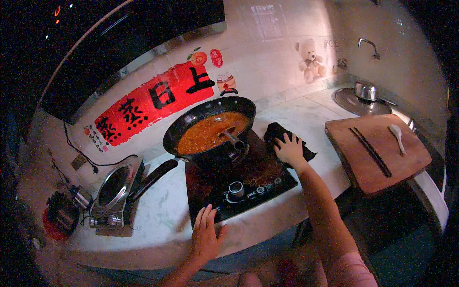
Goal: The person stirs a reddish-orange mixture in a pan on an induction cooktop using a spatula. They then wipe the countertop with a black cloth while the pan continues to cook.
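Observation:
My right hand bears down on a crumpled black cloth, its fingers spread over the fabric at the right edge of a black induction cooktop. At the cooktop's front left corner lies my left hand, holding nothing, with its fingertips on the glass. A dark wok sits towards the back of the cooktop, its long handle pointing to the front left. Orange-red saucy food fills its bottom. A utensil with a metal handle leans in the food, its head mostly hidden.
Right of the counter, a wooden cutting board carries black chopsticks and a white spoon. Behind it are a round metal lid and a small metal pot. A second cooker stands left, near a cable.

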The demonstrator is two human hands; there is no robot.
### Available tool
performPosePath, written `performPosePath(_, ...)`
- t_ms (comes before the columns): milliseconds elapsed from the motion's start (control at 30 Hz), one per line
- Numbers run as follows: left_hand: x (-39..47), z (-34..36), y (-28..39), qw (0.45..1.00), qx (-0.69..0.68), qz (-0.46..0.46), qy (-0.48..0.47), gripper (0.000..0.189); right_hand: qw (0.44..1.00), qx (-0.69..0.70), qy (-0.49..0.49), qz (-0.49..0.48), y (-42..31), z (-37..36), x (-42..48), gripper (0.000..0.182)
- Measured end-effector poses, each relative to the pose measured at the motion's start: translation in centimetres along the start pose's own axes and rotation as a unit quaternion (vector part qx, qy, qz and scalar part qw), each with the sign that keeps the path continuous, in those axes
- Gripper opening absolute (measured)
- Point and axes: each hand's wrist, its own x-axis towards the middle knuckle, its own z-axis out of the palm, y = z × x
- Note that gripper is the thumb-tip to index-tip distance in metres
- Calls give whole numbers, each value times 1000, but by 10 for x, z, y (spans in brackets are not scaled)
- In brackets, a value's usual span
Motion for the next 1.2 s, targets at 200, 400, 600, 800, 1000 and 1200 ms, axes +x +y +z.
performPosePath(200, 4, -4, 4, 1000, 5, 0, -13, 54, 1000, -2, -15, -5, -1, 8, 21, 48)
performPosePath(400, 6, -6, 0, 1000, -22, 18, 1, 55, 998, 4, 31, 49, 3, 12, 31, 51)
performPosePath(600, 4, -3, -2, 999, -20, 18, 46, 57, 983, -14, 79, 165, 29, 7, 10, 57)
performPosePath(800, 2, 0, -4, 996, -32, 23, 76, 57, 970, -33, 73, 229, 56, -7, -39, 56)
performPosePath(1000, -3, 4, -7, 994, -28, 31, 105, 55, 976, 6, 65, 206, 67, -26, -92, 54)
performPosePath(1200, -8, 13, -9, 993, -21, 26, 110, 54, 985, -18, 110, 133, 73, -22, -136, 50)
